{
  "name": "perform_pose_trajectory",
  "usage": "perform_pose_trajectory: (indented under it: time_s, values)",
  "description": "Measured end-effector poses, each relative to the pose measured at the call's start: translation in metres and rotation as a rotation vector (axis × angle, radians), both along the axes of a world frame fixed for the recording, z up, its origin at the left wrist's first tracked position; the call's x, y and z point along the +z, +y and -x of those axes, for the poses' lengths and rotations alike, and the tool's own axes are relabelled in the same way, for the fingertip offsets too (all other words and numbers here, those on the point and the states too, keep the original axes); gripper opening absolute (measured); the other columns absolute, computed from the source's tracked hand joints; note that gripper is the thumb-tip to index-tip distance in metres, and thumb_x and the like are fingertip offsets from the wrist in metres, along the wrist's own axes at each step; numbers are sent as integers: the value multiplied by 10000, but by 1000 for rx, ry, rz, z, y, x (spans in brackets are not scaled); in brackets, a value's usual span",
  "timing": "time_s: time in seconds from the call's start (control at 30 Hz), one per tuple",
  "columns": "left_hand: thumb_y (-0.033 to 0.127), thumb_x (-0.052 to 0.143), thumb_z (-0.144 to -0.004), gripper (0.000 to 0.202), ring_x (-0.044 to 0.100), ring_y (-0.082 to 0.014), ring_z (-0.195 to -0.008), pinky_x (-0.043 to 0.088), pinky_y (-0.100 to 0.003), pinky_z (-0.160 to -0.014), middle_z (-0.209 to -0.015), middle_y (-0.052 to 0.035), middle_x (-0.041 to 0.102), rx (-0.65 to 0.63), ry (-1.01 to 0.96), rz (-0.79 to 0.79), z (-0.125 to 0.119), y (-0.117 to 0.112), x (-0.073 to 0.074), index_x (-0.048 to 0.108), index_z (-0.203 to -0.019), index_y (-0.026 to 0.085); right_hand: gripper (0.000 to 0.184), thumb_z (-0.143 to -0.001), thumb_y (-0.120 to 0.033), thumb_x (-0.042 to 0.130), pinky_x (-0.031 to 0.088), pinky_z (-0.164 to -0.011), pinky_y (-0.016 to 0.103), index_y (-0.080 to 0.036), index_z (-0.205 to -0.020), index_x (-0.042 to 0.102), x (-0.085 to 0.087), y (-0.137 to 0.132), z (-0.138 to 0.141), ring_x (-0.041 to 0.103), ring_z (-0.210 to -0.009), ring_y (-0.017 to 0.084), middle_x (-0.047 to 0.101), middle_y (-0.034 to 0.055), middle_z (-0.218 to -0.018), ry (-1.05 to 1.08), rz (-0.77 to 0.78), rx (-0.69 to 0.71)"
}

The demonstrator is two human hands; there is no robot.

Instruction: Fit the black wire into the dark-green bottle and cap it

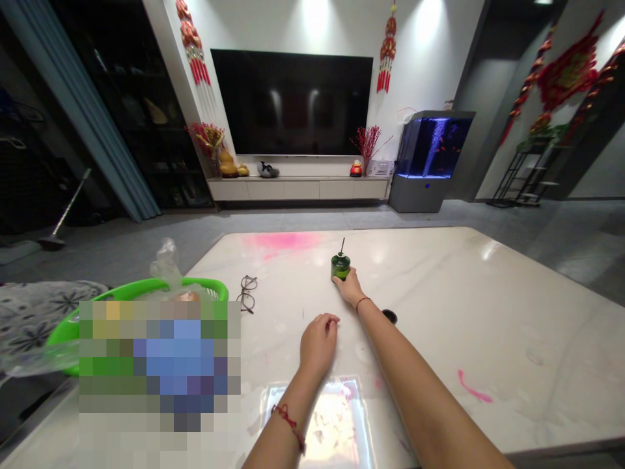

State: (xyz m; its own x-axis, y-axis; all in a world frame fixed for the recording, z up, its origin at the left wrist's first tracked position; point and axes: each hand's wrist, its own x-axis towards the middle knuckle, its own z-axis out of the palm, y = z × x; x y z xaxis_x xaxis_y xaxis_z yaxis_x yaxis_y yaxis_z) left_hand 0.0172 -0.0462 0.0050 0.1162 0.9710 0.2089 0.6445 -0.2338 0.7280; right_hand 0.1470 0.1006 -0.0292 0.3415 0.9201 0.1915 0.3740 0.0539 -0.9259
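My right hand (347, 288) reaches forward over the table, its fingers closed round the lower part of a small dark green glass bottle (340, 266). A thin dark stick (342, 245) rises from the bottle's narrow neck. Nearer to me, my left hand (319, 342) rests loosely curled on the tabletop, thumb and forefinger close together. Nothing shows in its fingers, though the palm is hidden. A round black cap-like piece (389, 316) lies just right of my right forearm.
Eyeglasses (247, 294) lie left of my hands. A green plastic basket (217, 284) with clear bags stands at the left, partly blurred out. Pink stains (283, 240) mark the white marble-patterned table (488, 312). Beyond are a television (297, 104) and an aquarium (430, 150).
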Motion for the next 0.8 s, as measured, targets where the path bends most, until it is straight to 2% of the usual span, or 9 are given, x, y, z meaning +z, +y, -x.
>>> perform_pose_trajectory:
  time_s: [0.2,0.33,0.47,0.63,0.8]
  values:
    - [190,397,-817,234,585,-158,-809,413,-272,-731,-877,-18,656,-5,-1,2,1,-1,1,629,-848,202,504,-637,-255,635,410,-909,349,-138,-1099,469,2,0,0,554,-1017,236,582,122,-1077,-15,-19,-5]
    - [180,392,-815,242,588,-157,-815,416,-271,-741,-882,-17,659,-6,-3,5,1,-1,2,630,-848,204,545,-641,-223,621,407,-913,321,-168,-1158,457,5,-2,0,558,-1024,211,595,91,-1085,-27,-47,5]
    - [181,385,-820,246,589,-159,-821,418,-276,-751,-886,-15,663,-5,-21,6,2,-2,3,629,-848,202,666,-633,-217,612,403,-919,322,-151,-1254,380,8,-7,4,547,-1057,221,569,115,-1145,-39,-54,3]
    - [196,383,-833,251,594,-161,-831,422,-275,-754,-894,-13,670,-14,-31,17,2,-3,5,630,-876,209,977,-532,-256,698,386,-945,362,-115,-1360,200,11,-12,15,496,-1132,274,494,172,-1236,-145,17,-82]
    - [180,389,-834,240,594,-156,-830,414,-265,-755,-881,-13,670,-25,-10,-1,1,-2,5,627,-858,206,982,-537,-273,726,394,-928,403,-66,-1347,211,17,-11,29,490,-1123,331,515,232,-1183,-178,60,-243]
